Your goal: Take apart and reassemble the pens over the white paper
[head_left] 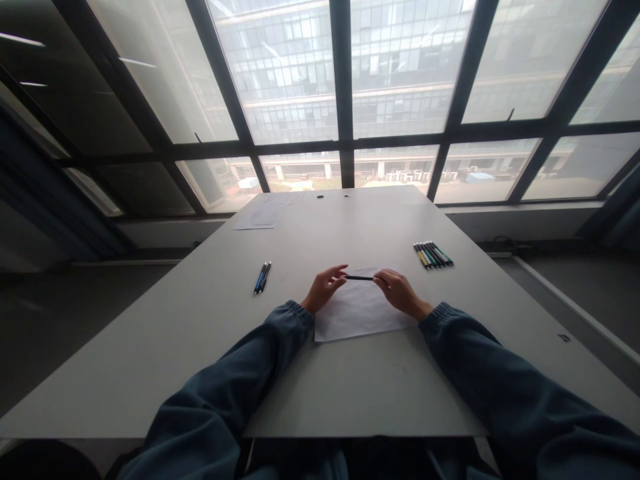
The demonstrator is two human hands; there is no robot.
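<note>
Both of my hands hold one dark pen (359,277) level above a white sheet of paper (357,313) on the grey table (200,333). My left hand (325,288) pinches the pen's left end with curled fingers. My right hand (397,291) grips its right end. Dark blue sleeves cover both forearms.
Two blue pens (262,277) lie side by side to the left. A row of several pens (433,255) lies to the right. Another sheet of paper (257,219) rests at the far left of the table, near two small dark discs (321,197). Large windows stand beyond.
</note>
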